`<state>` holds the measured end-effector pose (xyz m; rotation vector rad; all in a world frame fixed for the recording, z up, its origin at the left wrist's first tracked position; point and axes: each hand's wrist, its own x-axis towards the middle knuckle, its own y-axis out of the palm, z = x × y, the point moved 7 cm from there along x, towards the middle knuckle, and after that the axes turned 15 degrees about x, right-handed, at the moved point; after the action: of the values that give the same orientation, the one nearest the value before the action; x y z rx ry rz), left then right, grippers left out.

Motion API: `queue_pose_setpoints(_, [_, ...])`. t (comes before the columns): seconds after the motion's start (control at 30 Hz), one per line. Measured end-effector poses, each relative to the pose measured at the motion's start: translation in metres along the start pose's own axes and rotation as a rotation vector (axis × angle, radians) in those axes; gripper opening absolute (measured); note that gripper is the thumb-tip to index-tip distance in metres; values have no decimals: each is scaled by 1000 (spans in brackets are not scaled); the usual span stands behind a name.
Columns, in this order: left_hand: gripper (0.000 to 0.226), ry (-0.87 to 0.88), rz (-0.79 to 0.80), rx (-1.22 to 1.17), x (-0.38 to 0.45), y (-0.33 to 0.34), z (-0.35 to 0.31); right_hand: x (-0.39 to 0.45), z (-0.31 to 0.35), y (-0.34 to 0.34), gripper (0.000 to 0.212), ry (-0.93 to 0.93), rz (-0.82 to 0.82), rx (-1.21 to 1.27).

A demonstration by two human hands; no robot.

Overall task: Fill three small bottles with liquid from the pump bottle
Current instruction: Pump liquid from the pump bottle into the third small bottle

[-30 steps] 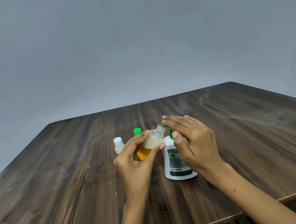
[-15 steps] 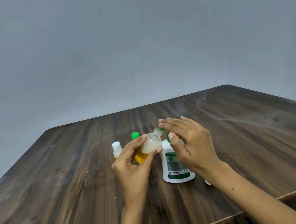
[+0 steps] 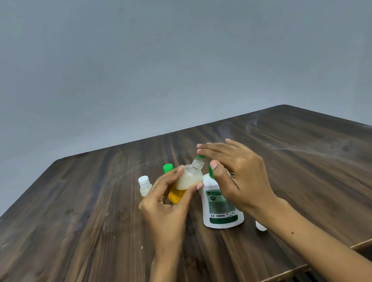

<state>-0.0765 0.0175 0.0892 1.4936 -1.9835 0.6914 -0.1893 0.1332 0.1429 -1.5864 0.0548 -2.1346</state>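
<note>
Head view shows our left hand [image 3: 164,203] gripping a tilted bottle [image 3: 188,179], neck pointing up-right to the green spout [image 3: 200,156], just under our right hand's [image 3: 237,176] straight fingers [image 3: 211,148] pressing the pump [image 3: 220,203].

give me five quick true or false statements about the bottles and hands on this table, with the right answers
1. The left hand holds the tilted open bottle. True.
2. The right hand lies flat on the table. False: it rests on the pump bottle.
3. The pump bottle lies on its side. False: it stands upright.
4. The white-capped bottle is closed. True.
5. The held bottle is empty. False: it holds liquid.
</note>
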Motion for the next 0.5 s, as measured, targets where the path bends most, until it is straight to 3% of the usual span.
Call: queue_pose_setpoints(0.5, [38,-4,6,14,-3,1,6,-6,-8,5,44,37,10,-19])
